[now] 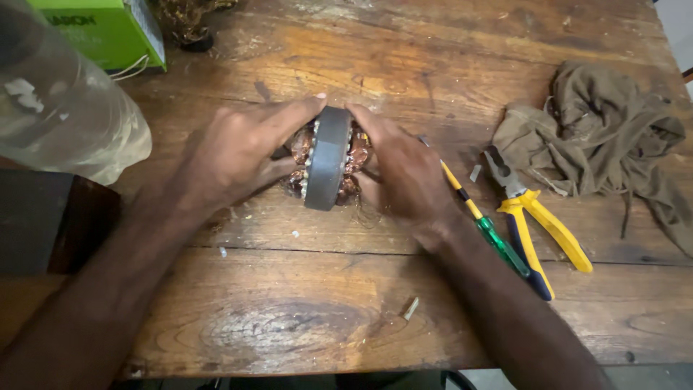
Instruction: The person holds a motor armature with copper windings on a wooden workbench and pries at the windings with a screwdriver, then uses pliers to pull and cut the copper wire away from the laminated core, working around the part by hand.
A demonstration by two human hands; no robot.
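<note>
Here, both hands held a motor stator [326, 159], a grey steel ring standing on its edge on the wooden tabletop [303, 289], with copper windings showing on both sides of it. The left hand [238, 155] pressed flat against the left face, its fingers spread and the fingertips reaching over the top rim at about 12 o'clock. The right hand [404, 173] covered the right face in the same way, half closed around the coils. So neither hand was fully closed; each one was cupped against the stator.

In my judgement, to do this step well the stator had to stay upright, so the pressure from both sides needed to be equal. The fingers should have pushed on the steel ring more than on the copper wires, because the thin wire could bend or lose its coating easily.

At 3 o'clock from the stator, near the right wrist, lay a screwdriver [485, 227] with a green and yellow handle, and just beside it pliers [538, 227] with yellow and blue grips. A brown rag [599, 133] lay further at 2 o'clock. A green box [108, 32] stood at 10 o'clock, with a clear plastic bag [65, 115] below it.
</note>
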